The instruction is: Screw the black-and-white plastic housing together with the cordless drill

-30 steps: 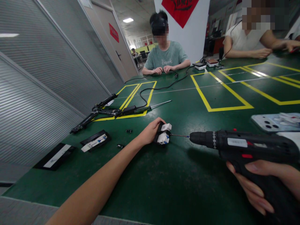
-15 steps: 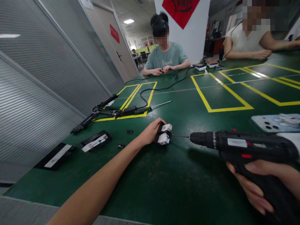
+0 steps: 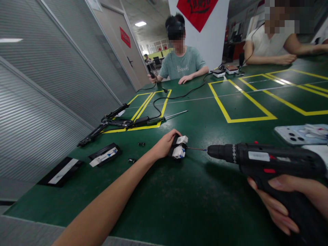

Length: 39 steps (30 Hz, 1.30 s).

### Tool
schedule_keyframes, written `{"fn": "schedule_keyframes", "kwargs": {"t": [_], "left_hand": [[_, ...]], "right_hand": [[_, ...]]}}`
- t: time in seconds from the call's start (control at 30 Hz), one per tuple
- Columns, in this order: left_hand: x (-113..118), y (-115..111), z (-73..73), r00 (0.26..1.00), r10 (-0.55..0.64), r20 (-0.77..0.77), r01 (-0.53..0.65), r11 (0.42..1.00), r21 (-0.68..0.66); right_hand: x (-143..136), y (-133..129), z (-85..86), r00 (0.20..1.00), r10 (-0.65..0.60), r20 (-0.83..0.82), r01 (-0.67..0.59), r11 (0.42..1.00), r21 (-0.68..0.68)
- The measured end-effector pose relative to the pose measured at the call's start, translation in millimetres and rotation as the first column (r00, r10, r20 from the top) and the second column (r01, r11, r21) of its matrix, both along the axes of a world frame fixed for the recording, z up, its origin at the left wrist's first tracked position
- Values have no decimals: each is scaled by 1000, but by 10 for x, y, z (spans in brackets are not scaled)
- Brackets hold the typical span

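My left hand [image 3: 166, 145] is closed around a small black-and-white part [image 3: 179, 152] with bits of blue on it, held just above or on the green table; I cannot tell which. My right hand [image 3: 279, 201] grips the handle of a black cordless drill [image 3: 274, 160] that points left. From its chuck a long thin bit [image 3: 196, 149] reaches to the part, its tip at or in the part's right side. Left of my forearm lie two small dark pieces, one a black fitting [image 3: 132, 160]. My left fingertips are partly hidden behind the part.
A black tray [image 3: 105, 154] with a white strip and a flat black panel [image 3: 61, 171] lie at left. Behind them are black jointed arms [image 3: 110, 121] and a cable [image 3: 179, 98]. A phone [image 3: 294, 135] lies at right. Two people sit across the table [image 3: 194, 116], which has yellow tape outlines.
My hands, the drill and the part look unmoved. The person opposite has parted their hands, raising one at the left with a dark object; the cable end near them has shifted left.
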<state>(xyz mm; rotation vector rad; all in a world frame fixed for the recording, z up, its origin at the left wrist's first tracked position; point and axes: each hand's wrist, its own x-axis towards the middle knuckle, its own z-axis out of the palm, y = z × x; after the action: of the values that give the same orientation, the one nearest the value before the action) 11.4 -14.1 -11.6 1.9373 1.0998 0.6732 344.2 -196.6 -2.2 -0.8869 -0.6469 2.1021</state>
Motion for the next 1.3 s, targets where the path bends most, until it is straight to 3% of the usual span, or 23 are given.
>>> {"fn": "schedule_keyframes", "kwargs": {"t": [1.3], "left_hand": [[-1,7,-3,1000,9,-20,-9,1000,27]], "right_hand": [[3,-18,16,1000,-7,-6,7,1000,-21]]}}
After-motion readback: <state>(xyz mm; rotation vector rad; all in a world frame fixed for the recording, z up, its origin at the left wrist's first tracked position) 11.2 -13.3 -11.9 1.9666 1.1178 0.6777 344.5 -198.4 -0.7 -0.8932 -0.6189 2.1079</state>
